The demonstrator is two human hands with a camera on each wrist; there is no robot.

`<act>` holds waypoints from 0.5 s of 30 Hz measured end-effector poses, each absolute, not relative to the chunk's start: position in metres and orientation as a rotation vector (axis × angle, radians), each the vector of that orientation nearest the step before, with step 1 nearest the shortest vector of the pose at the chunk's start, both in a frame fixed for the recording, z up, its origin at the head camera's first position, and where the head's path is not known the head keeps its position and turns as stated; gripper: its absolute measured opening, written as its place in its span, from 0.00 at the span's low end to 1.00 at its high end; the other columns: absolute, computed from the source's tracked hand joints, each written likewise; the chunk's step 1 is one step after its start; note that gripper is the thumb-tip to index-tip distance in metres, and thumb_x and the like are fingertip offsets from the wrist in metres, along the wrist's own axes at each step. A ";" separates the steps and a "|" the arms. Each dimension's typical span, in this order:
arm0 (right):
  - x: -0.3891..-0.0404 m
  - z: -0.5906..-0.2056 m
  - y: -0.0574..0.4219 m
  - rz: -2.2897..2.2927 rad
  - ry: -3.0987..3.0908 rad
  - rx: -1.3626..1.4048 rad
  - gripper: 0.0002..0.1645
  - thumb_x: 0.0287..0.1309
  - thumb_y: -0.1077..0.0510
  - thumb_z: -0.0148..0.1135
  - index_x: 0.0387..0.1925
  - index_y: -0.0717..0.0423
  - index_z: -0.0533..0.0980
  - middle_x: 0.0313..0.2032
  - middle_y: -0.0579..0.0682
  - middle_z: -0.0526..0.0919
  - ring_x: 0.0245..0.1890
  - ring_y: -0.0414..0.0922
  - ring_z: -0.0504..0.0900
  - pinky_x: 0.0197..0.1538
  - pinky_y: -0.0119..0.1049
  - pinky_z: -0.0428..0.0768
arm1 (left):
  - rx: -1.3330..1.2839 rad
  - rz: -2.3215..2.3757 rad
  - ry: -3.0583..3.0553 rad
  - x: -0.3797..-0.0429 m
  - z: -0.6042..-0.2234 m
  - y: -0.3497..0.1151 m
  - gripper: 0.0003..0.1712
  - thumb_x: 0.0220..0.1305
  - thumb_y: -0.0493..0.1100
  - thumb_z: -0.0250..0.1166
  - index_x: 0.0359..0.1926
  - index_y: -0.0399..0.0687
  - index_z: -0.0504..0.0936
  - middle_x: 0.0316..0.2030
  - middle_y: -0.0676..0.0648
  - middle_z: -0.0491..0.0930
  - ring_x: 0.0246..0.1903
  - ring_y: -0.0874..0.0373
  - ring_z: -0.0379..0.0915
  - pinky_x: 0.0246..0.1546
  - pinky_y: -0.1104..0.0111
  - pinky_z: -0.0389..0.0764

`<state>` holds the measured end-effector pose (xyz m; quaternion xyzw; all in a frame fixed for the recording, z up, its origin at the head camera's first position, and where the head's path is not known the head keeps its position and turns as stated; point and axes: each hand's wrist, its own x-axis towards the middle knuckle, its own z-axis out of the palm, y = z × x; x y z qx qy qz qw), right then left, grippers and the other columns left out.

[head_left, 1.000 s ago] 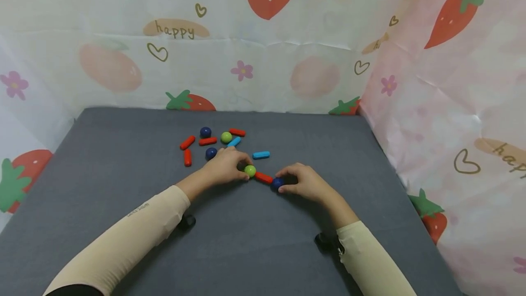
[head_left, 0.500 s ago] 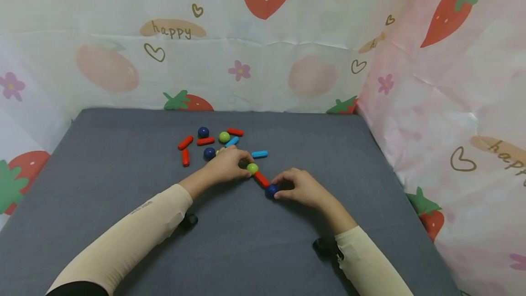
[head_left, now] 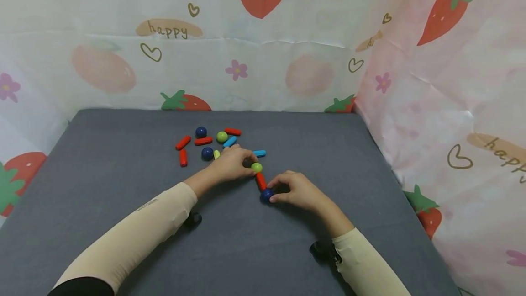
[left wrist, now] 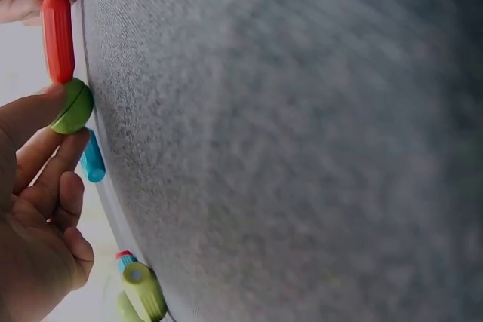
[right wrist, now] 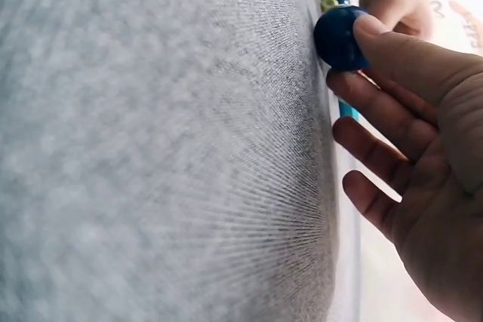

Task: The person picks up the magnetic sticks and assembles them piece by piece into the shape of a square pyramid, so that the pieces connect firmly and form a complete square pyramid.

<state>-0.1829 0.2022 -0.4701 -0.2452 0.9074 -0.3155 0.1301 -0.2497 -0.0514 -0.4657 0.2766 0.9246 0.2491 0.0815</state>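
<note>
Head view: left grip pinches green ball, right grip blue ball; backdrop reads "happy".

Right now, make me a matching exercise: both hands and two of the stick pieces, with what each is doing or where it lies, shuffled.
1. Left hand
2. Right hand
3. Red stick nearest the right hand
4. Yellow-green piece

a. Pinches a dark blue ball
b. Beside a loose dark blue ball
c. Pinches a green ball
d. Between the two held balls

Pairs: 1-c, 2-a, 3-d, 4-b
</note>
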 end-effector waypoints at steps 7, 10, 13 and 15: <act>-0.192 -0.463 0.205 -1.060 2.573 -0.645 0.16 0.59 0.48 0.75 0.50 0.42 0.85 0.46 0.37 0.86 0.49 0.41 0.81 0.55 0.45 0.79 | 0.840 0.742 2.758 -0.251 -0.467 -0.048 0.21 0.64 0.52 0.73 0.56 0.53 0.87 0.51 0.54 0.87 0.46 0.55 0.70 0.51 0.57 0.67; -0.203 -0.461 0.204 -1.148 2.581 -0.601 0.17 0.61 0.51 0.74 0.51 0.47 0.85 0.47 0.41 0.87 0.51 0.44 0.83 0.55 0.47 0.80 | 0.838 0.744 2.766 -0.251 -0.467 -0.046 0.21 0.64 0.53 0.73 0.55 0.54 0.87 0.51 0.54 0.87 0.47 0.56 0.70 0.51 0.57 0.67; -0.213 -0.460 0.201 -1.202 2.606 -0.554 0.18 0.63 0.51 0.72 0.53 0.51 0.84 0.47 0.43 0.87 0.51 0.46 0.83 0.53 0.48 0.81 | 0.824 0.754 2.782 -0.250 -0.468 -0.045 0.20 0.63 0.55 0.74 0.54 0.55 0.88 0.49 0.56 0.87 0.46 0.56 0.70 0.50 0.57 0.66; -0.220 -0.462 0.198 -1.212 2.620 -0.522 0.19 0.64 0.51 0.72 0.54 0.52 0.84 0.48 0.44 0.87 0.51 0.47 0.83 0.51 0.47 0.82 | 0.802 0.765 2.797 -0.250 -0.468 -0.044 0.19 0.62 0.56 0.74 0.51 0.57 0.88 0.46 0.57 0.87 0.45 0.57 0.70 0.50 0.57 0.66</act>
